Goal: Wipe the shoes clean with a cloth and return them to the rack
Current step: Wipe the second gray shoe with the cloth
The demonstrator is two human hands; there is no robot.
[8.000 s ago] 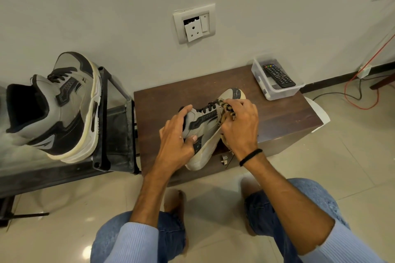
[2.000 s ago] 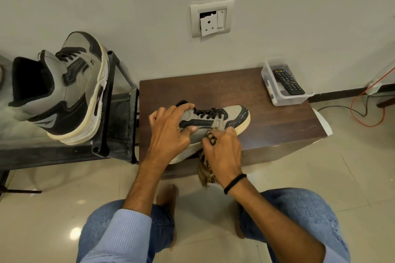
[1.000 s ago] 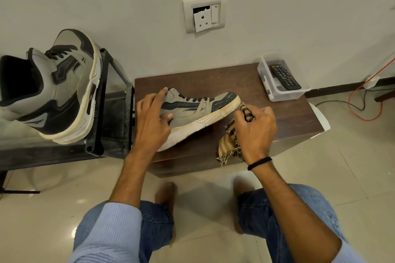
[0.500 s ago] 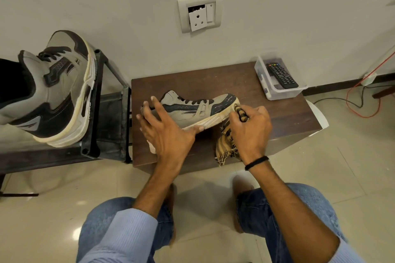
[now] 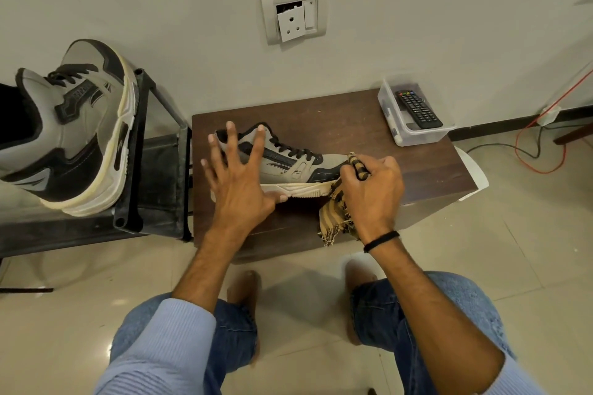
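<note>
A grey and black sneaker (image 5: 298,167) stands upright on the dark wooden table (image 5: 321,119), toe pointing right. My left hand (image 5: 239,183) rests on its heel end with fingers spread and straight, thumb under the sole edge. My right hand (image 5: 372,189) grips a tan striped cloth (image 5: 337,215) against the toe; the cloth's fringe hangs over the table's front edge. The matching sneaker (image 5: 73,128) stands on the black shoe rack (image 5: 144,176) at the left, toe toward the wall.
A clear plastic box (image 5: 414,135) holding a remote control (image 5: 418,109) sits on the table's back right corner. A wall socket (image 5: 293,16) is above. Red and black cables (image 5: 539,151) lie on the tiled floor at the right. My knees are below.
The sneaker has been turned from tilted to standing on its sole, side facing me. My left hand's fingers have spread over the heel. My right hand keeps the cloth at the toe.
</note>
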